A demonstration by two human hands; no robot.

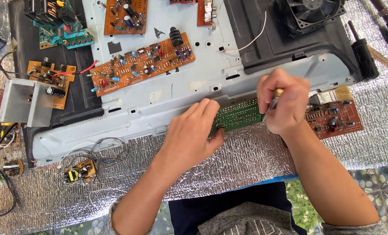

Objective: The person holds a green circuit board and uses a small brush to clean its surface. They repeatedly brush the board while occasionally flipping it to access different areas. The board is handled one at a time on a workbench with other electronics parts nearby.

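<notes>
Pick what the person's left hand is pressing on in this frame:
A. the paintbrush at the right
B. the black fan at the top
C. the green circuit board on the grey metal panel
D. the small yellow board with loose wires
C: the left hand lies flat with its fingers on the end of the green circuit board, while the right hand works a thin tool at the board's other end.

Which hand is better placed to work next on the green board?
Probably the right hand: it already holds a tool with its tip at the green board. The left hand lies flat on the board's left end, steadying it.
</notes>
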